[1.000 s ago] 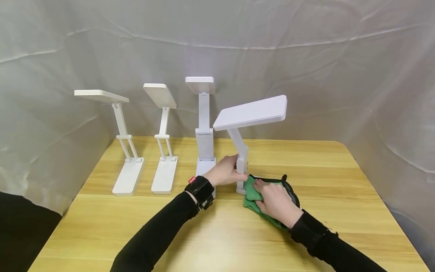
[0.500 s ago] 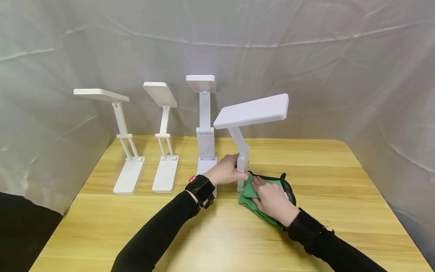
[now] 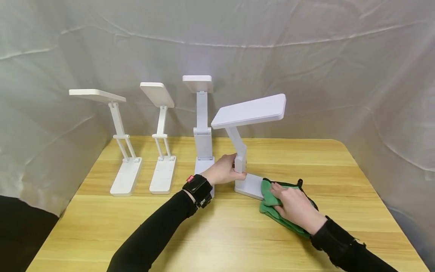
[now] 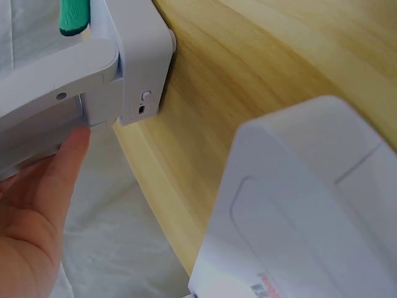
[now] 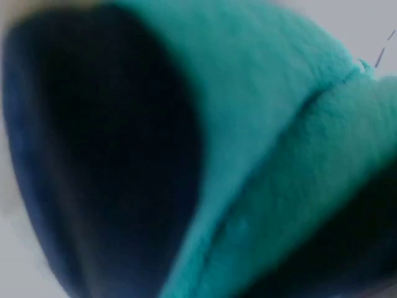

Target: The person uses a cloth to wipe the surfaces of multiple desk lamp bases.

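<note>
My left hand (image 3: pixel 222 170) grips the lower arm of a white folding desk lamp (image 3: pixel 251 109), just above its base (image 3: pixel 249 186). In the left wrist view the thumb lies along the lamp's arm; the other fingers are mostly hidden behind it. At the right end of that base, my right hand (image 3: pixel 295 206) holds a folded green cloth (image 3: pixel 268 194) with black edging, fingers pressing down on it. Cloth (image 5: pixel 260 112) fills most of the right wrist view, blurred, and the fingertips cannot be seen there.
Left of the held lamp stand several similar lamps: one close by (image 3: pixel 202 113), partly behind my left hand, another (image 3: pixel 163 173), and one farthest left (image 3: pixel 127 177). All rest on a wooden table (image 3: pixel 210 234). A grey sheet (image 3: pixel 306 68) hangs behind.
My right hand has first slid slightly left, then right along the lamp's base with the cloth, uncovering more of the base. The left hand keeps its hold on the lamp.
</note>
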Action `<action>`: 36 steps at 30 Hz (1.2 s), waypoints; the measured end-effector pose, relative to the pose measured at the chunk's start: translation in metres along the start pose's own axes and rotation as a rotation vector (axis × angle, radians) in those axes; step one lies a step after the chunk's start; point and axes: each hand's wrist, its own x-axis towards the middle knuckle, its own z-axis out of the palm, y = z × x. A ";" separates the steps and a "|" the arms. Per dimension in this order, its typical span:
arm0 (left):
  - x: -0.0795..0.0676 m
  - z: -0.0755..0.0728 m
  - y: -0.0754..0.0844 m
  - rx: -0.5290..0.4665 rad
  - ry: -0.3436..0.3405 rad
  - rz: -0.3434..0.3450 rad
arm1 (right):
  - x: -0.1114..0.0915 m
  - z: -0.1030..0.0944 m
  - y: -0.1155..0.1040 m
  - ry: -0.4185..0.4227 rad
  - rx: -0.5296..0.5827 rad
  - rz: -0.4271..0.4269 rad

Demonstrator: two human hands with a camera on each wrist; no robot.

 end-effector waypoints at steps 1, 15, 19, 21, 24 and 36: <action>0.000 0.000 0.000 0.003 0.001 -0.001 | 0.004 0.001 -0.003 0.002 -0.020 -0.011; 0.000 0.000 0.004 -0.026 -0.017 0.002 | 0.014 0.007 -0.014 0.004 0.047 0.004; -0.001 -0.003 0.004 -0.020 -0.014 -0.017 | -0.008 0.000 0.000 0.018 0.060 0.038; -0.001 -0.003 0.003 -0.021 -0.022 -0.013 | -0.013 -0.003 0.002 0.015 0.039 0.036; -0.001 -0.004 0.002 -0.010 -0.017 -0.004 | -0.005 -0.003 -0.002 0.025 -0.010 0.005; -0.002 -0.004 0.001 -0.011 -0.022 -0.017 | 0.039 0.009 -0.025 0.000 -0.003 -0.058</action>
